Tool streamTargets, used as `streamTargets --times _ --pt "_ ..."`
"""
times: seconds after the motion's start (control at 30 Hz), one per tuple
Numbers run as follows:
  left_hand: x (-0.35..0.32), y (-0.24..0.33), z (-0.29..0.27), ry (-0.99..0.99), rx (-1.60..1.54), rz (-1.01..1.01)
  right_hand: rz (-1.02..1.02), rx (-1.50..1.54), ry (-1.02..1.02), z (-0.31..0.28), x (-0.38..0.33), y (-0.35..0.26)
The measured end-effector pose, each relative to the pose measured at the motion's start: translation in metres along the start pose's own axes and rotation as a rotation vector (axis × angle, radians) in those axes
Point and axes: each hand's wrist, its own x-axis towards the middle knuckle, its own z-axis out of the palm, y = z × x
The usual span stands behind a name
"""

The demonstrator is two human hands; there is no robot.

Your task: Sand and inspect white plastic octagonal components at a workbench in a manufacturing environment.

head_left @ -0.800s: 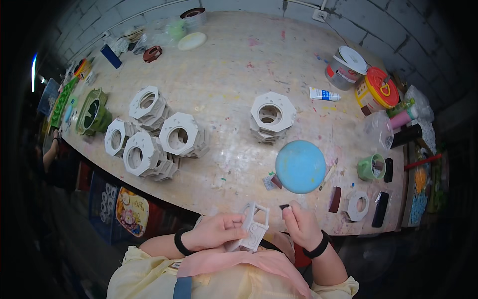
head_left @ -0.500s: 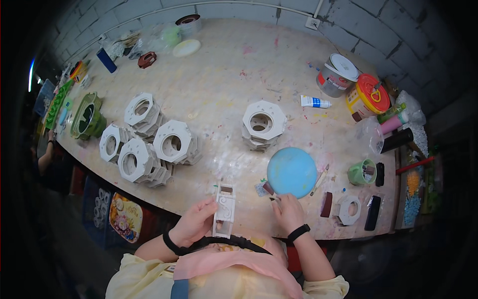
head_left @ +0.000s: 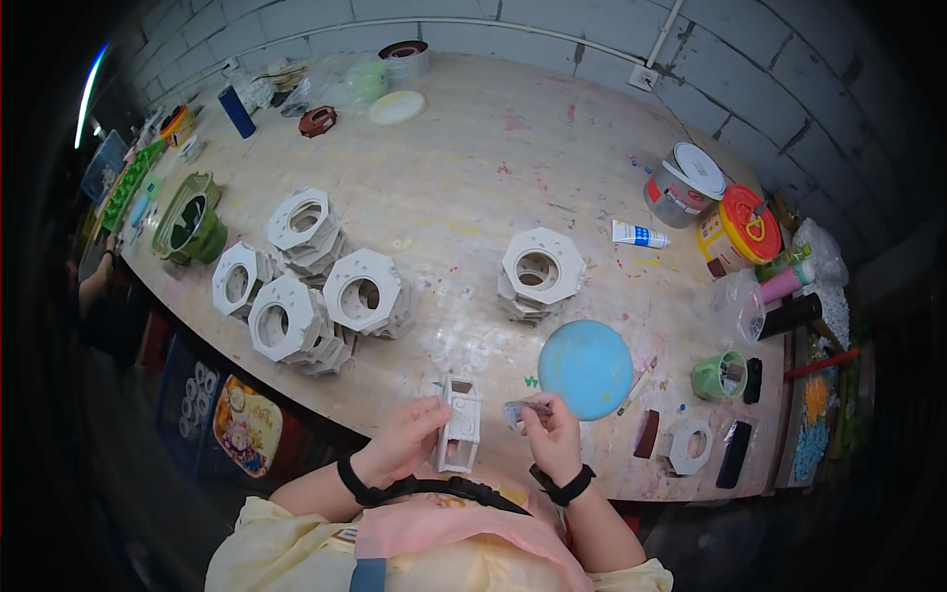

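Tabletop, left hand gripping frame, right hand pinching scrap

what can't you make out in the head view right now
All in the head view:
Grey flat piece: its gripped end, covered by the right hand.
White openwork frame: its far side, turned away in the left hand.
Grey pail: contents, hidden by its white lid.
Co-worker: most of the body, lost in shadow.

Wall: grey blocks, well beyond the fingers
Pipe: white, along the wall, straight beyond the fingers
Socket: white, beyond the fingers, to the right
Table: pale, paint-stained top, spreading ahead of the fingers
Light: bright strip, far left of the fingers
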Motion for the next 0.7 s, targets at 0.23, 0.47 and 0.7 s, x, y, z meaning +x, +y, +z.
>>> streamTargets --times 0.23,0.47,0.7 --pt "0.002 -0.003 0.012 -0.066 0.010 -0.045 0.048 0.052 -0.230 0.011 -0.028 -0.048" --pt "0.002 -0.009 0.011 -0.071 0.064 -0.072 0.045 -0.013 -0.415 0.001 -0.030 -0.048" --pt "0.016 0.019 -0.013 -0.051 -0.118 -0.090 0.264 0.098 -0.239 -0.021 -0.031 -0.035"
